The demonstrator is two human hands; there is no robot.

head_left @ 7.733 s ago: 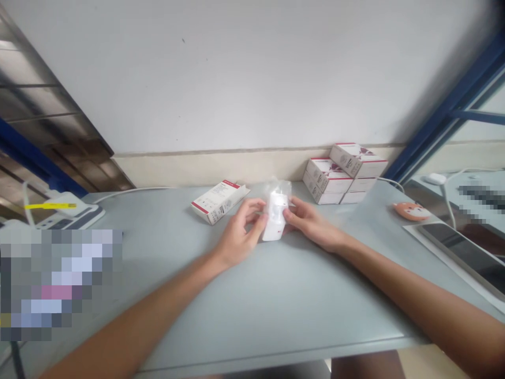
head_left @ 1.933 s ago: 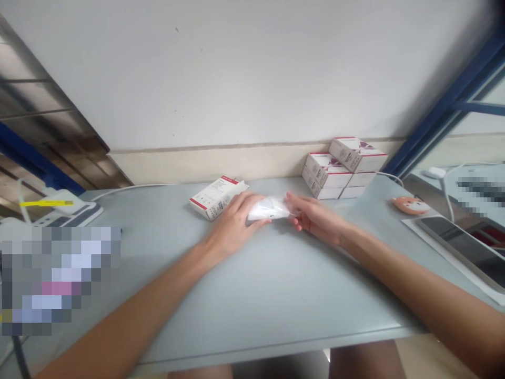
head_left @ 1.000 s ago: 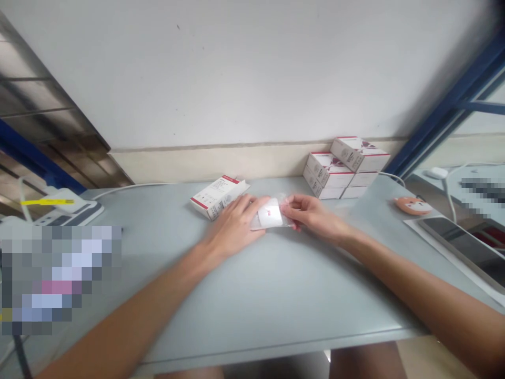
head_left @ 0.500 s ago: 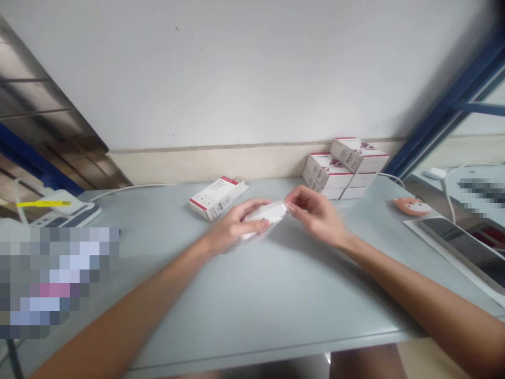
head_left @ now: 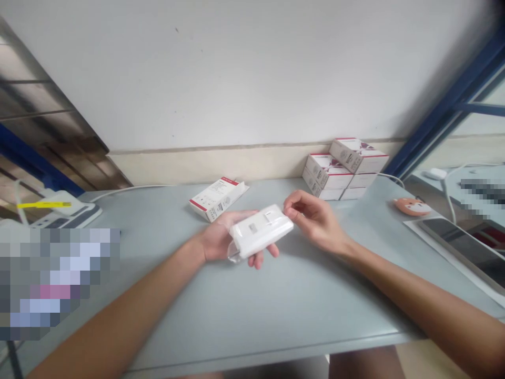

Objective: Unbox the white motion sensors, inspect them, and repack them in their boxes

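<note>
A flat white device [head_left: 260, 231], its kind unclear, lies in a clear plastic bag [head_left: 234, 253] whose loose end hangs to the left. My left hand [head_left: 221, 237] supports it from below on the palm, with fingertips showing past its near edge. At the device's upper right end, my right hand [head_left: 311, 216] is closed in a pinch, thumb and index finger at the edge of the bag. Just behind my left hand, a white box with a red stripe [head_left: 219, 197] lies on the table, one end flap open.
Several white and red boxes [head_left: 343, 166] are stacked by the wall at the back right. An orange animal-face object [head_left: 412, 206] and a dark-screened phone [head_left: 465, 247] lie at right. A power strip [head_left: 67, 216] with a cable is at left, behind a blurred-out area.
The wrapped device has turned so its broad face shows upward. My left hand has gone from gripping its top to cradling it underneath. My right hand stays pinched at its end.
</note>
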